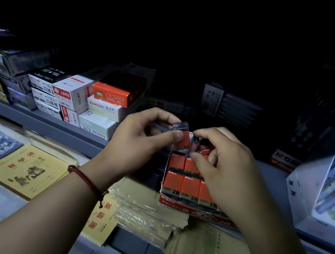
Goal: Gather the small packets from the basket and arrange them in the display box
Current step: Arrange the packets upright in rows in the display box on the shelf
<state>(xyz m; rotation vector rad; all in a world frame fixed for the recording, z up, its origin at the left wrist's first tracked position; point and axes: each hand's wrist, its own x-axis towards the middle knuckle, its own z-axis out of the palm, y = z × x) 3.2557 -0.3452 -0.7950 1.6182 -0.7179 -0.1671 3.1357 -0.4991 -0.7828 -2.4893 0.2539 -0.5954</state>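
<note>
A red packet [182, 139] hangs just above the back of the box [191, 212] — the left hand [144, 136] pinches it, thumb against curled forefinger. The right hand [226, 166], fingers curled, pinches a second packet [195, 143] beside it. Left of the box lie notebooks [27, 169] — beyond them, a shelf [50, 126] of cartons [71, 93].

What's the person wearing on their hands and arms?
No sleeves or gloves show on the left hand or right hand, and no rings are visible. A thin red cord bracelet circles the left wrist, with a short knotted end hanging off it.
</note>
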